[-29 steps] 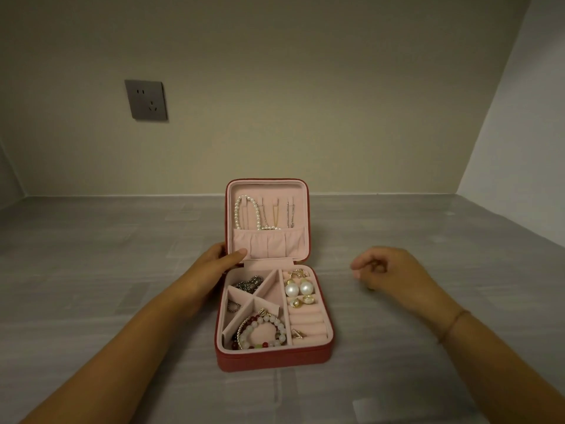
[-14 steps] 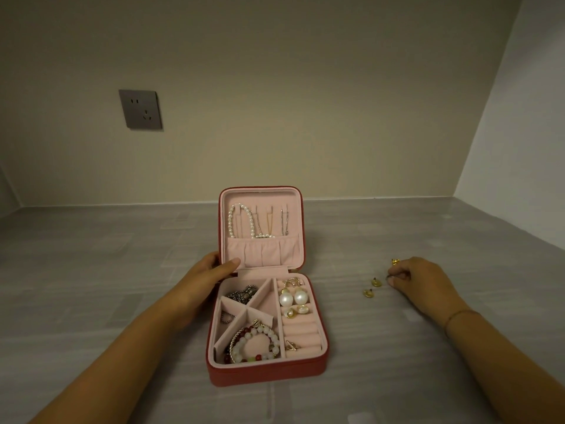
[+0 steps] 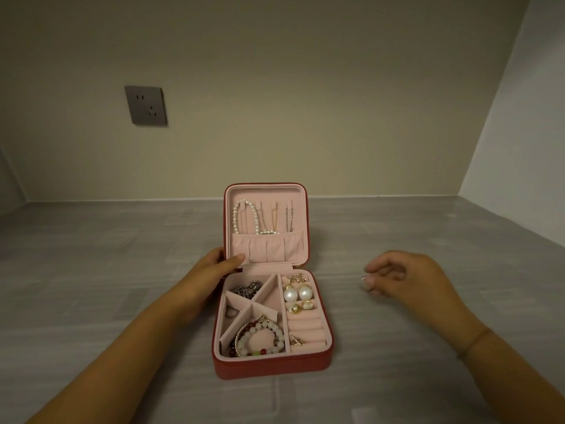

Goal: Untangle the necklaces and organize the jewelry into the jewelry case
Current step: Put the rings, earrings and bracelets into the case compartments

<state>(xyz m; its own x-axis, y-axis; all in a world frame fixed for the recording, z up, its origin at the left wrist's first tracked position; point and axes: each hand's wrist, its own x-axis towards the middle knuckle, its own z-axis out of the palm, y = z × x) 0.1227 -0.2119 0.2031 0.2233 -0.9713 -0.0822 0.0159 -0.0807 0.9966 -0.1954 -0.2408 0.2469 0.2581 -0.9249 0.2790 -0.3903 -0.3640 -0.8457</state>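
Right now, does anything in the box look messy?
Only a little: in the lid, the pearl necklace bunches over the pocket edge, while the other chains hang straight into it. Nothing looks spilled or broken.

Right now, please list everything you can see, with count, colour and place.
jewelry case: one, red with pink lining, open at table centre
pearl necklace: one, white, hanging in lid, left
thin chains: three, silver and gold, hanging in lid
pearl earrings: two, white, right section
bead bracelets: several, white and red, front left compartment
dark chain: one, dark silver, back left compartment
wall socket: one, grey, wall at left
table: one, grey, under everything
left hand: one, grips lid's left edge
right hand: one, pinches small shiny piece, right of case
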